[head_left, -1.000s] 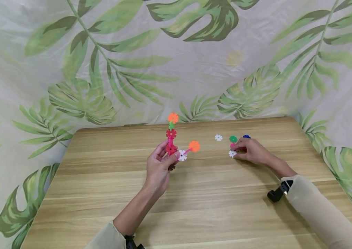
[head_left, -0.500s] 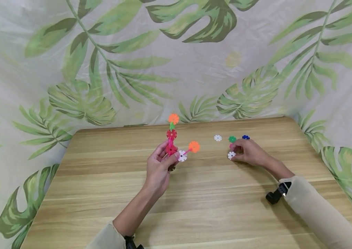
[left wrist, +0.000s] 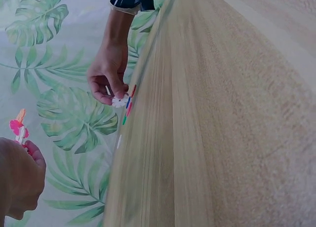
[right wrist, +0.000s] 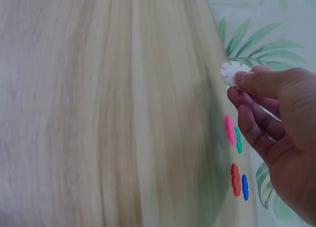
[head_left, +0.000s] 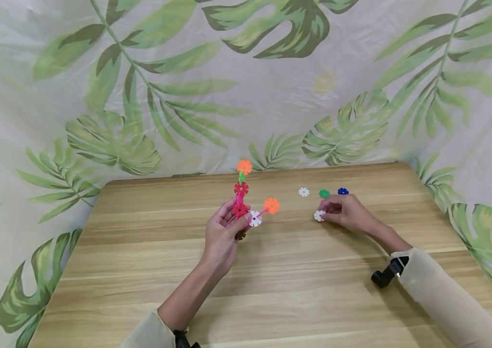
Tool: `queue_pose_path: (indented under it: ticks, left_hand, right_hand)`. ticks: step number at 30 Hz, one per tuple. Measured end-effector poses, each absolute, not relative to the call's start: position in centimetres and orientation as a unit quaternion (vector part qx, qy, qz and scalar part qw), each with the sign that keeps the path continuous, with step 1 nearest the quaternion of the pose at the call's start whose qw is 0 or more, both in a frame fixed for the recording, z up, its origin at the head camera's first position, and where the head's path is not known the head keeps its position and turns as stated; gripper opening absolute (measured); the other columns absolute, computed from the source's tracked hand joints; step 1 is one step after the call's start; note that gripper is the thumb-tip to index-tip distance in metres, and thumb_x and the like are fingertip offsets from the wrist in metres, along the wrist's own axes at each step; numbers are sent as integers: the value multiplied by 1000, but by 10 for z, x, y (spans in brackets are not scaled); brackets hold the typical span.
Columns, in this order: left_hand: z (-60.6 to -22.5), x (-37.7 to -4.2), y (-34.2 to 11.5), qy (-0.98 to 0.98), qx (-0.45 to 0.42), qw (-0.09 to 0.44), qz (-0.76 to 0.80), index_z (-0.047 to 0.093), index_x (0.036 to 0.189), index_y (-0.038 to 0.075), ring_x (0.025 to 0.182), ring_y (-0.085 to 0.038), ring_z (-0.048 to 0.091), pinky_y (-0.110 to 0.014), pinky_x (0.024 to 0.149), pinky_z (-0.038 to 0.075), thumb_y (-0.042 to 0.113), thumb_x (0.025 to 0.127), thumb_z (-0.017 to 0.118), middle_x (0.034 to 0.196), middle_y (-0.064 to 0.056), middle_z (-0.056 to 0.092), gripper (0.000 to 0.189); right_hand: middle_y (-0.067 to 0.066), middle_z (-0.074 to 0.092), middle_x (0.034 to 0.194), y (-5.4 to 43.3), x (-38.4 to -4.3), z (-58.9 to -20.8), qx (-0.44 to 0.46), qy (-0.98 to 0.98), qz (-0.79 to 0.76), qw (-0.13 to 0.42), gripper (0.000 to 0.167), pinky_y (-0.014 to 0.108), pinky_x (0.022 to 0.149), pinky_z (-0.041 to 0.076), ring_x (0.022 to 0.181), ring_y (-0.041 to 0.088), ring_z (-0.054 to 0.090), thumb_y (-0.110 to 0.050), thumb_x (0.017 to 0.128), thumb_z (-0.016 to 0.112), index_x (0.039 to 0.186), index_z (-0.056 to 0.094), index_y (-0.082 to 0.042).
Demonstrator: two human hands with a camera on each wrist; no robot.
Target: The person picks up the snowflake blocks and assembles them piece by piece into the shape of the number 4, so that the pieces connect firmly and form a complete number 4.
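My left hand holds a chain of interlocking notched plastic discs, gripped near its lower end. An orange disc tops the chain, with green, red and pink pieces below. Sideways from the thumb stick out a white disc and another orange disc. A dark brown disc shows under the hand. To the right, my right hand pinches a loose white notched disc between thumb and fingers, above the table in the right wrist view.
Loose discs lie on the wooden table around the right hand: white, green, blue, pink and red. Behind the table's far edge hangs a leaf-patterned cloth.
The right hand has shifted slightly left with the pinched white disc, away from the other loose discs. The left hand and its chain have barely moved.
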State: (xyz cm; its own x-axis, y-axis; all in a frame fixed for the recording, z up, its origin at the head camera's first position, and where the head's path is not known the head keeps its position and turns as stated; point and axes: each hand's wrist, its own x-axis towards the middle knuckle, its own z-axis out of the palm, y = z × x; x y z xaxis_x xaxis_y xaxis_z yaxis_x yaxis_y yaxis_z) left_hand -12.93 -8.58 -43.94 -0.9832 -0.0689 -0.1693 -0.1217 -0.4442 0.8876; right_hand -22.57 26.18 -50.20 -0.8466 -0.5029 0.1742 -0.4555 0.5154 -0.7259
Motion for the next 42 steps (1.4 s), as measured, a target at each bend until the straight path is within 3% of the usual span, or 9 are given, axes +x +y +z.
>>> queue_pose_path:
  ticks: [13,24,42]
  left_hand:
    - [-441,-130,-88,532,-90,28,842,59,147,6,92,-12,70,-22,74,60,-11,96,68,123,-15,71,54]
    - [-440,-130,-87,533,-84,42,841,59,146,6,94,-14,70,-23,76,60,-10,96,69,115,-6,74,54]
    - [-439,-132,-83,542,-92,52,834,61,144,7,95,-15,69,-23,75,59,-9,97,69,117,-6,73,51]
  right_hand:
    - [2,76,89,240,-216,-478,-313,829,-464,-15,15,22,64,57,75,15,68,3,89,83,99,80,-8]
    - [4,76,95,220,-205,-451,-311,804,-507,-29,17,25,64,55,78,15,66,4,90,81,102,80,-8]
    - [18,76,95,194,-200,-427,-353,726,-583,-88,24,22,75,58,81,13,69,23,84,74,98,77,4]
